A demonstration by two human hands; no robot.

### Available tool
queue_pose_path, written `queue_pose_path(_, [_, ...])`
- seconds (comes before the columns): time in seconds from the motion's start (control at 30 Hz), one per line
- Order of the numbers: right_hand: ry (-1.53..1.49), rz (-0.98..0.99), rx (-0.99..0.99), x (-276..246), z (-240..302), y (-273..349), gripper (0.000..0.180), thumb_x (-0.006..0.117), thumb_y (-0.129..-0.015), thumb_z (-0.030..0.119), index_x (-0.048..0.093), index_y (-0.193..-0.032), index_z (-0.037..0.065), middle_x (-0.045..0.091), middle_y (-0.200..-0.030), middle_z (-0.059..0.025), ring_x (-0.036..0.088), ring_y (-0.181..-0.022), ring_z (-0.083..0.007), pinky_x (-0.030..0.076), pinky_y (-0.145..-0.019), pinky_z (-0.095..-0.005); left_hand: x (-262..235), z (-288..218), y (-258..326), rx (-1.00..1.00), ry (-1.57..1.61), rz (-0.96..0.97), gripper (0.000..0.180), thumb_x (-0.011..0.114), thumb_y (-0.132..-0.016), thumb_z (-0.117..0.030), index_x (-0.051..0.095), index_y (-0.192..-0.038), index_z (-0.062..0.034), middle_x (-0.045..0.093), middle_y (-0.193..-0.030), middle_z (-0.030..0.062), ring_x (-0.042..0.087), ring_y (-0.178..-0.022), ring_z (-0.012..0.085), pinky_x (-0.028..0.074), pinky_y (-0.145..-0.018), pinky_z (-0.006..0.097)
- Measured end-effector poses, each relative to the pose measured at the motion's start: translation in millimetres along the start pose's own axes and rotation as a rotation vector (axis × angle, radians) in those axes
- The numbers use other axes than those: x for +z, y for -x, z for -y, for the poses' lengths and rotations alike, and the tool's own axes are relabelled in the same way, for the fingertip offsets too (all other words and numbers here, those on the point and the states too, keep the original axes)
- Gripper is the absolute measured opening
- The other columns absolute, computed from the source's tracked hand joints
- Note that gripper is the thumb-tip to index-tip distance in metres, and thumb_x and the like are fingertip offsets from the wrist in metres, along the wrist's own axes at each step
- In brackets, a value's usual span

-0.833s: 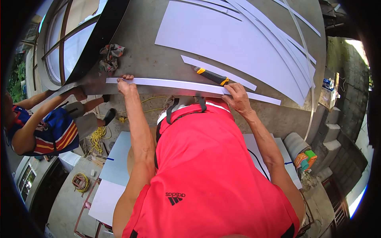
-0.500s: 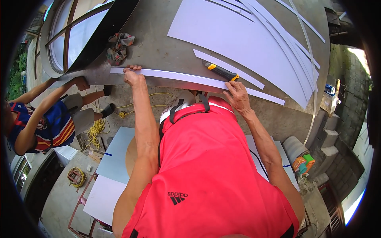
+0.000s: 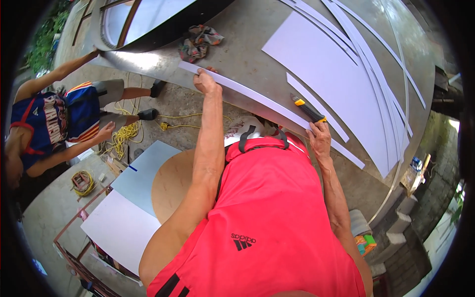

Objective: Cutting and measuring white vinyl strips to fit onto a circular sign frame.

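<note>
A long, narrow white strip runs along the near edge of the metal-topped table. My left hand is closed around it near its left end, with the fingertips over the far side. Toward the other end, my right hand pinches the same strip between thumb and fingers. Just beyond the right fingers lies a yellow-and-black utility knife. A shorter white strip rests on the tabletop under or against the knife. Past it is a large white sheet.
Several thin strips lie over the sheet. A crumpled patterned rag and a dark curved frame with panes occupy the table's left part. At left a co-worker touches the table's corner. Yellow cord lies on the ground.
The view has turned, so the table and strip slant more steeply down to the right. The co-worker has lowered one arm from the table. Both my hands stay on the strip.
</note>
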State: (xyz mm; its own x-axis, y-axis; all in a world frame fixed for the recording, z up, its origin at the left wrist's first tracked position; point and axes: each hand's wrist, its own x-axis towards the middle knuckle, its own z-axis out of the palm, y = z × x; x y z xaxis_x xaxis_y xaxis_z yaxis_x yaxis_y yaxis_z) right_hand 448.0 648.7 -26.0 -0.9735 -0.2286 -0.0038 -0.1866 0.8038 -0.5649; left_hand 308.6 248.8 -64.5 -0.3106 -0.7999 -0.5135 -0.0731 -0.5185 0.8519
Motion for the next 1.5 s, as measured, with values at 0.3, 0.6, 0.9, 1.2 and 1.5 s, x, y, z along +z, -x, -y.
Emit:
queue_pose_path(0.3, [-0.016,0.042,-0.031,-1,1,-4,0.029,0.076,-0.074,0.004,0.071,-0.102,-0.001,0.063,-0.091,-0.0113,0.059,-0.091,-0.0308,0.049,-0.082,-0.0396,-21,-11,-3,0.404,-0.686,-0.315,0.033,0.083,-0.077,-0.023,0.066,-0.082,0.0040,0.071,-0.083,0.0189,0.068,-0.075,0.0326,0.052,-0.074,0.044])
queue_pose_path(0.6, [0.000,0.096,-0.075,-7,-6,-4,0.029,0.076,-0.075,0.005,0.071,-0.103,0.000,0.063,-0.093,-0.0114,0.059,-0.092,-0.0308,0.049,-0.082,-0.0402,-33,-13,12,0.343,-0.815,-0.287,0.032,0.082,-0.076,-0.015,0.060,-0.088,0.0044,0.069,-0.086,0.0246,0.068,-0.084,0.0421,0.052,-0.078,0.049])
queue_pose_path(0.9, [0.005,0.153,-0.094,-15,-23,-1,0.029,0.077,-0.076,0.007,0.071,-0.104,0.002,0.063,-0.095,-0.0114,0.061,-0.092,-0.0297,0.051,-0.081,-0.0396,-40,-3,29,0.396,-0.883,-0.311,0.034,0.083,-0.072,-0.012,0.059,-0.090,0.0049,0.066,-0.090,0.0254,0.067,-0.087,0.0428,0.051,-0.080,0.049])
queue_pose_path(1.2, [-0.088,0.163,-0.173,-17,-36,-5,0.027,0.078,-0.074,0.007,0.071,-0.099,0.002,0.061,-0.091,-0.0117,0.060,-0.089,-0.0307,0.050,-0.078,-0.0406,-47,11,26,0.620,-0.912,-0.405,0.051,0.088,-0.066,-0.022,0.066,-0.106,0.0002,0.060,-0.114,0.0212,0.059,-0.105,0.0382,0.047,-0.093,0.044])
queue_pose_path(1.5, [-0.090,0.182,-0.169,-17,-41,-7,0.026,0.077,-0.074,0.007,0.069,-0.097,0.001,0.059,-0.091,-0.0106,0.058,-0.090,-0.0294,0.051,-0.077,-0.0397,-69,18,83,0.922,-1.196,0.312,0.082,0.089,-0.065,-0.033,0.055,-0.132,0.0019,0.051,-0.134,0.0269,0.051,-0.125,0.0395,0.044,-0.103,0.045])
